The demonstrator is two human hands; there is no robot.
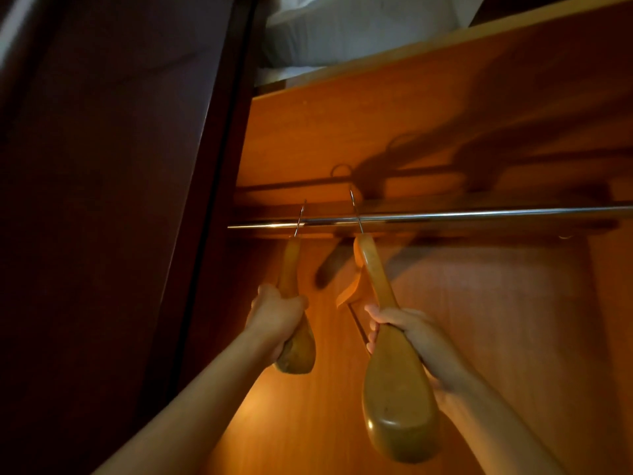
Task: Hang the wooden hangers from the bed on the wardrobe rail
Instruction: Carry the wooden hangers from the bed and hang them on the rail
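Looking up into the wardrobe here, both hands are busy with a wooden hanger each. The left hand (277,315) is wrapped tight around the shoulder end of the left hanger (291,303), and its wire hook crosses the chrome rail (445,214) near the rail's left end. The right hand (411,341) is gripping the right hanger (387,337) around its narrow part, fingers curled over it, broad end pointing down toward the camera. Its hook also meets the rail, just to the right of the first one. Above the rail there's a wooden shelf (411,56) with some white bedding (342,25) on top.
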